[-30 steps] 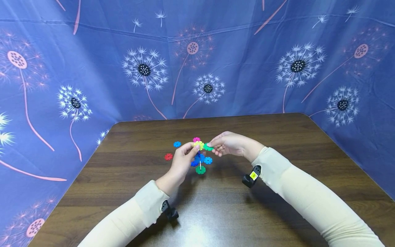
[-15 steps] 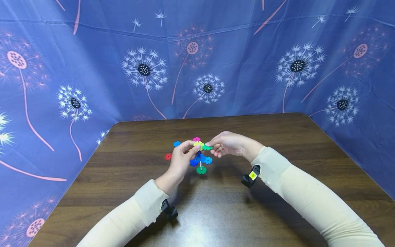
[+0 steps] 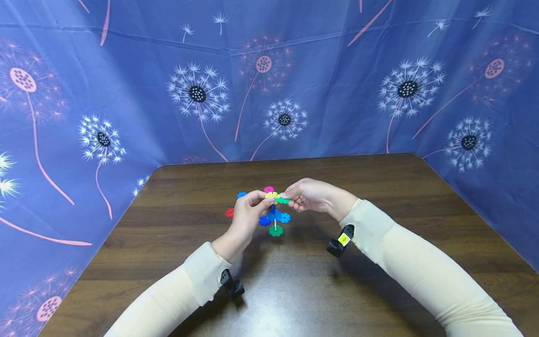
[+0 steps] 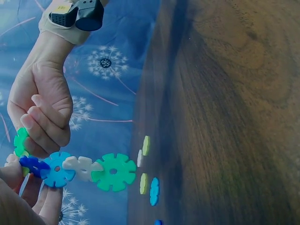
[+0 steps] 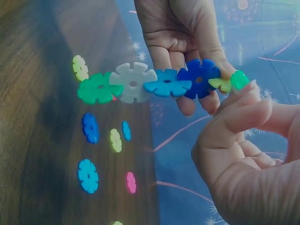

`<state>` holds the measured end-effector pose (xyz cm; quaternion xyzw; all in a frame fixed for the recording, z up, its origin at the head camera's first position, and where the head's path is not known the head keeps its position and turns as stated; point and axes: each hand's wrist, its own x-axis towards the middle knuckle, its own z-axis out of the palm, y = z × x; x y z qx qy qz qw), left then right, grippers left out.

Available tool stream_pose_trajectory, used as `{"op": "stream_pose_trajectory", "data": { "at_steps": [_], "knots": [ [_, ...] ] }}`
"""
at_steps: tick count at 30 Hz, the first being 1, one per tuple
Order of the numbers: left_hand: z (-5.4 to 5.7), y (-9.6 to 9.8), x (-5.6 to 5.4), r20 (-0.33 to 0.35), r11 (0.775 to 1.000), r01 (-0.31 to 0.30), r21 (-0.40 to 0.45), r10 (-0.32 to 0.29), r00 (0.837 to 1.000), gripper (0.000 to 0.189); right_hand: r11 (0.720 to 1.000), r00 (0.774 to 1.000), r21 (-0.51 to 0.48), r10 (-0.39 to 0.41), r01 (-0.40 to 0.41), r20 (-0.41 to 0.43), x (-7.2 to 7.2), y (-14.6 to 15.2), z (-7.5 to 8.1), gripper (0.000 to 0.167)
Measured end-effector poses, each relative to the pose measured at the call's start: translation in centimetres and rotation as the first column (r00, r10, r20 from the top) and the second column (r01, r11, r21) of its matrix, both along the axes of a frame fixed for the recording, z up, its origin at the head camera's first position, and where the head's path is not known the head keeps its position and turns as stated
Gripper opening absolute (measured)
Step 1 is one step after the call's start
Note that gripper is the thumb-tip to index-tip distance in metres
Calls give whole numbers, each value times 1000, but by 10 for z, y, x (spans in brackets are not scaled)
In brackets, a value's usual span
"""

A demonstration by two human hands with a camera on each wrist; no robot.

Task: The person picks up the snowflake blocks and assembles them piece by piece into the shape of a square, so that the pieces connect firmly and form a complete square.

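Note:
My left hand (image 3: 246,213) pinches a yellow snowflake disc (image 3: 273,196) between thumb and fingers. From it hangs a chain of slotted discs: a dark blue disc (image 5: 199,78), a light blue disc (image 5: 167,83), a white disc (image 5: 133,82) and a large green disc (image 5: 100,88) at the bottom. My right hand (image 3: 316,196) pinches another green disc (image 3: 283,201) by its edge. That disc meets the right edge of the yellow one, nearly flat in the head view. Fingers hide part of both discs in the wrist views.
Loose discs lie on the brown wooden table (image 3: 177,262) beneath and behind my hands: a red disc (image 3: 229,212), a pink disc (image 3: 268,189), a blue disc (image 3: 242,194) and several others. A patterned blue cloth (image 3: 337,93) hangs beyond the table's far edge.
My right hand has shifted slightly left, bringing its green disc in against the yellow one and tilting it flatter. My left hand stays nearly still, with the chain swaying slightly.

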<state>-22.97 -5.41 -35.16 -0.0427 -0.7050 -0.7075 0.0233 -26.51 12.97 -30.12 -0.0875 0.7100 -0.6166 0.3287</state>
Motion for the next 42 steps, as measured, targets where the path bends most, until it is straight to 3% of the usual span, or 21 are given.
{"op": "stream_pose_trajectory", "data": {
  "at_steps": [11,23,31,35,42],
  "knots": [
    [-1,2,0,2,999,26,25,-26,1000,17,1000,999,-2,-9,9,34,-3,-1,-5,16],
    [3,5,-1,12,998,66,-21,-66,998,13,1000,1000,7,-7,7,10,-3,5,1,15],
    [4,2,1,70,987,158,-40,-155,985,25,1000,1000,-17,-1,1,2,-4,7,-3,19],
    [3,1,1,66,983,185,-16,-184,981,28,999,1000,-45,4,-4,-2,-4,6,-5,23],
    [1,3,2,40,989,149,23,-150,988,29,997,1000,-71,0,1,6,-4,1,-7,25]
  ]
}}
